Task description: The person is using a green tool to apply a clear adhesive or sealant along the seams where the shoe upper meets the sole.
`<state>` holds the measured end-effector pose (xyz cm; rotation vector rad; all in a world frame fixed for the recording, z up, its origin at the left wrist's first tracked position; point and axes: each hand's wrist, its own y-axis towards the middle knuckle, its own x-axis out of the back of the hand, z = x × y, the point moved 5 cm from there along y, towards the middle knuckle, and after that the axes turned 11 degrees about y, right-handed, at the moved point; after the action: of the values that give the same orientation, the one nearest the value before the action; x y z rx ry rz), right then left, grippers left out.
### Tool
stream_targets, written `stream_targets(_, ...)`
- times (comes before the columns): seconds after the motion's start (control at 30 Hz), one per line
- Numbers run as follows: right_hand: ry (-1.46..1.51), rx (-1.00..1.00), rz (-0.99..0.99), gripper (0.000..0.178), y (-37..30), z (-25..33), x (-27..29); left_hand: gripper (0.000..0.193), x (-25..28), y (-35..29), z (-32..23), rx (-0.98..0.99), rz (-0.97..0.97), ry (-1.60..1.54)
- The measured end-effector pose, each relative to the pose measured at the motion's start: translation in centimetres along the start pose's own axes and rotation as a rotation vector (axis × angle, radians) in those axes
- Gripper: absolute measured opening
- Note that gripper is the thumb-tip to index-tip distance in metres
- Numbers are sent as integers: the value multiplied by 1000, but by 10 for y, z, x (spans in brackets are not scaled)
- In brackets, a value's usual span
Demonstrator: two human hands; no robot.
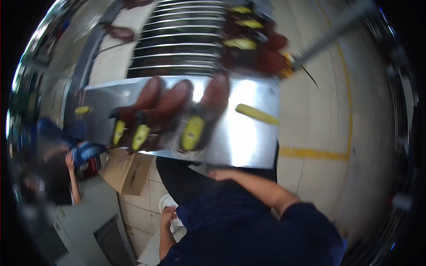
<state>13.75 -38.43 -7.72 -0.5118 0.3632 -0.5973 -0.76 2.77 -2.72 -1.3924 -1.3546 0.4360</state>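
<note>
Dark-sleeved arms hang below a steel table (248, 146).
Right hand (220, 174) touches its near edge, left hand (167, 216) lower; finger state unclear. Three brown boots (171, 113) lie on it.

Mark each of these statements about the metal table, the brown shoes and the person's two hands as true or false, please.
1. Three brown shoes with yellow insoles lie on the shiny metal table. True.
2. The right hand is holding one of the shoes. False: it is at the near edge of the table, apart from the shoes, with nothing seen in it.
3. A loose yellow insole lies on the table to the right of the shoes. True.
4. The left hand rests on top of the table. False: it hangs low beside the person's body, over the tiled floor.
5. A cardboard box sits below the table's left corner. True.
</note>
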Motion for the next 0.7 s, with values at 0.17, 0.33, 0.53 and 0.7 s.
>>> stream_targets(0.17,-266,121,-2,38,13,32,3,29,84,-7,-120,-512,-705,-76)
stream_targets(0.33,-236,118,-140,39,-9,54,15,25,0,-73,-288,-1011,-498,-65)
stream_targets(0.53,-327,154,-241,34,-52,79,24,8,-133,-178,-402,-1649,-259,300)
stream_targets(0.7,-377,173,-465,38,-106,95,13,14,-174,-188,-396,-1639,-54,96)
